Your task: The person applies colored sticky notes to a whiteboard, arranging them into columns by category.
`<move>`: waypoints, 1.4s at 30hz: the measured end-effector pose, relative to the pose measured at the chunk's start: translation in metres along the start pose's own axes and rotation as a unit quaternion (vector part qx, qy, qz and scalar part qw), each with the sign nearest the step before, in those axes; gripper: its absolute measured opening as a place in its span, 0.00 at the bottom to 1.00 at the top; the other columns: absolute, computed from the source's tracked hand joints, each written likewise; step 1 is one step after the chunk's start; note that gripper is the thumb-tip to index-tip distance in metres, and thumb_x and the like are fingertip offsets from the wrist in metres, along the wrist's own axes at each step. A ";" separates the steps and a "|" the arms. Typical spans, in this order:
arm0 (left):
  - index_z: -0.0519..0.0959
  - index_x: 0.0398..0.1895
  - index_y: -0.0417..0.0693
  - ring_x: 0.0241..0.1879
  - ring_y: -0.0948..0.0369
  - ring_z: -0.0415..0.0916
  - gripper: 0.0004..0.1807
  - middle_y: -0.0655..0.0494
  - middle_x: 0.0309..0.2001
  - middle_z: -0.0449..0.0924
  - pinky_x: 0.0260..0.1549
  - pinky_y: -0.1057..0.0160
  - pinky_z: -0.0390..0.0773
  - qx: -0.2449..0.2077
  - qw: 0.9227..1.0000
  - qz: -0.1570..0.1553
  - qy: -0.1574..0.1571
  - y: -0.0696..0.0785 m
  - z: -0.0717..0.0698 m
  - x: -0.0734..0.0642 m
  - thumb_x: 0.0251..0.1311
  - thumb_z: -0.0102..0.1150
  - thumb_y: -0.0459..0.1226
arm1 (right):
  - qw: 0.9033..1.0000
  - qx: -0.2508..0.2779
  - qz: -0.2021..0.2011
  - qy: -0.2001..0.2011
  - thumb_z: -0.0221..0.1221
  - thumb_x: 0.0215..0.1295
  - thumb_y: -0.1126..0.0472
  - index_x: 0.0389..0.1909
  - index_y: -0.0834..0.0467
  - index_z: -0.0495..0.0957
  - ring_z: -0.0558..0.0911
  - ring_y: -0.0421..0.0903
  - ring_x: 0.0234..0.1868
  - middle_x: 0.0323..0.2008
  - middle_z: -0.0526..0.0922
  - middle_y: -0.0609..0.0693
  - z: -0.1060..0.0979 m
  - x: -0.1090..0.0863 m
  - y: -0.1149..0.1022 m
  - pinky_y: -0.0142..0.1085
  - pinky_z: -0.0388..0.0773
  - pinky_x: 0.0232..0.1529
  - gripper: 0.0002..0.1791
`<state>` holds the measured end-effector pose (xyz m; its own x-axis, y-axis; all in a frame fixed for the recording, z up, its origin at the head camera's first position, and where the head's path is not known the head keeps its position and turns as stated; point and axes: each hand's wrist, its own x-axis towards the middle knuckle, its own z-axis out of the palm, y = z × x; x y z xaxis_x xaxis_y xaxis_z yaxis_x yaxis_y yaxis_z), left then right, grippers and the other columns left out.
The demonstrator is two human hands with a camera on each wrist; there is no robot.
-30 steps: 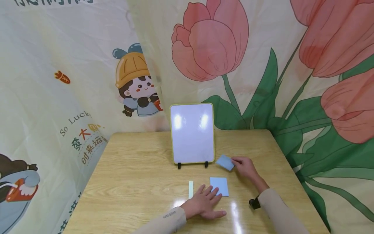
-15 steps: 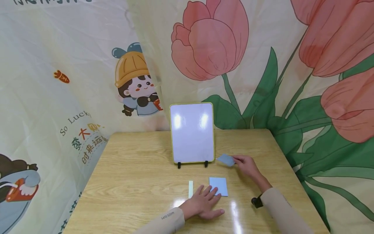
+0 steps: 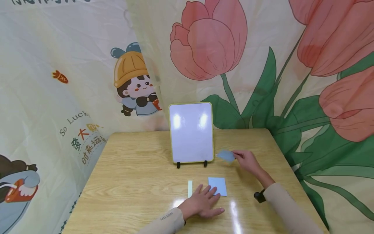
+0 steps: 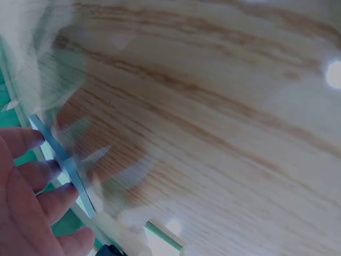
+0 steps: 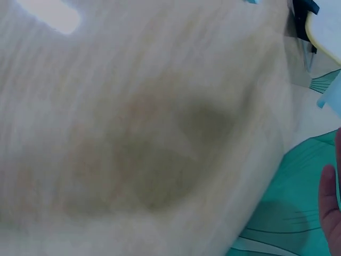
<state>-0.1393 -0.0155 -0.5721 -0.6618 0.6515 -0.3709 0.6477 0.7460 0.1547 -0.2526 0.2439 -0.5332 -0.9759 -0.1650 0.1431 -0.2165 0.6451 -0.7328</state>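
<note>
A square pad of blue sticky notes (image 3: 219, 184) lies on the table. My left hand (image 3: 203, 202) is spread over its near-left corner, with straight fingers. In the left wrist view, those fingertips are right at the pad's edge (image 4: 68, 160). Farther back, my right hand (image 3: 249, 161) pinches one blue sticky note (image 3: 225, 155) by its right corner, between thumb and forefinger. The note is held at a slant over the table, just right of the whiteboard. Only part of the note (image 5: 333, 96) and some fingers (image 5: 328, 200) show in the right wrist view.
A small whiteboard (image 3: 192, 133) with a yellow-green rim stands on black feet (image 3: 205, 163) at the back middle. A narrow pale green pad (image 3: 190, 188) lies left of the blue pad. A printed cloth (image 3: 216, 48) hangs behind the wooden table (image 3: 137, 169).
My right hand has shifted slightly up and to the right with the sticky note, which now shows flatter to the view. My left hand has stayed over the pad.
</note>
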 end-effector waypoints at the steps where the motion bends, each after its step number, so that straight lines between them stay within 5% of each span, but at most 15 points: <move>1: 0.52 0.78 0.69 0.79 0.58 0.45 0.44 0.63 0.80 0.46 0.76 0.47 0.46 0.002 1.000 0.000 0.002 0.000 0.000 0.000 0.63 0.17 0.74 | 1.000 -0.003 0.002 -0.002 0.53 0.74 0.65 0.54 0.65 0.81 0.86 0.55 0.44 0.52 0.84 0.64 -0.002 0.002 -0.002 0.35 0.81 0.35 0.15; 6: 0.53 0.78 0.69 0.78 0.58 0.46 0.44 0.63 0.79 0.47 0.75 0.46 0.47 0.001 1.000 0.007 0.008 -0.002 0.000 -0.001 0.63 0.19 0.74 | 0.999 -0.031 0.004 -0.011 0.51 0.75 0.65 0.55 0.66 0.80 0.83 0.57 0.52 0.54 0.83 0.64 -0.011 0.013 -0.011 0.46 0.82 0.47 0.16; 11: 0.54 0.77 0.69 0.78 0.57 0.47 0.42 0.63 0.79 0.48 0.75 0.45 0.48 0.000 1.000 0.008 0.011 -0.002 -0.002 -0.003 0.64 0.20 0.73 | 0.999 -0.040 -0.027 -0.008 0.53 0.74 0.64 0.54 0.66 0.81 0.84 0.56 0.47 0.53 0.84 0.64 -0.018 0.026 -0.022 0.43 0.82 0.43 0.15; 16: 0.57 0.77 0.67 0.78 0.57 0.50 0.41 0.62 0.79 0.50 0.74 0.45 0.50 0.005 1.000 0.006 0.015 -0.001 -0.005 -0.006 0.66 0.25 0.72 | 0.997 -0.055 -0.059 -0.008 0.53 0.73 0.65 0.53 0.66 0.82 0.84 0.59 0.52 0.52 0.84 0.63 -0.019 0.041 -0.035 0.51 0.81 0.50 0.15; 25: 0.59 0.76 0.68 0.77 0.58 0.53 0.39 0.63 0.78 0.53 0.74 0.47 0.53 0.038 0.999 0.011 0.021 -0.002 -0.010 -0.004 0.66 0.32 0.71 | 0.983 -0.093 -0.159 0.018 0.58 0.69 0.69 0.47 0.65 0.85 0.86 0.52 0.35 0.44 0.88 0.62 -0.028 0.075 -0.070 0.44 0.82 0.35 0.11; 34: 0.60 0.75 0.68 0.76 0.57 0.55 0.40 0.62 0.77 0.55 0.73 0.47 0.55 0.033 0.999 0.023 0.020 0.000 -0.008 0.000 0.64 0.35 0.72 | 0.982 -0.118 -0.147 0.006 0.55 0.71 0.67 0.50 0.61 0.85 0.83 0.49 0.32 0.46 0.88 0.60 -0.030 0.102 -0.098 0.41 0.78 0.34 0.13; 39: 0.62 0.74 0.67 0.76 0.56 0.55 0.39 0.59 0.78 0.54 0.72 0.45 0.58 0.045 0.997 0.023 0.058 -0.005 -0.011 0.001 0.64 0.37 0.71 | 0.979 -0.118 -0.164 -0.002 0.55 0.71 0.67 0.51 0.61 0.85 0.79 0.48 0.30 0.46 0.88 0.59 -0.021 0.113 -0.115 0.40 0.75 0.35 0.13; 42: 0.65 0.73 0.62 0.74 0.56 0.60 0.37 0.54 0.76 0.60 0.69 0.46 0.63 0.013 0.994 0.044 0.102 -0.018 -0.018 0.000 0.67 0.39 0.68 | 0.978 -0.116 -0.171 -0.010 0.55 0.72 0.67 0.52 0.61 0.84 0.76 0.47 0.28 0.46 0.88 0.59 -0.016 0.118 -0.122 0.39 0.72 0.34 0.14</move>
<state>-0.1579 -0.0268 -0.5586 -0.6632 0.7305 -0.1626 0.7141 0.6827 0.1544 -0.3421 0.1582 -0.4162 -0.8452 -0.4134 0.3388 -0.5328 0.7020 -0.4726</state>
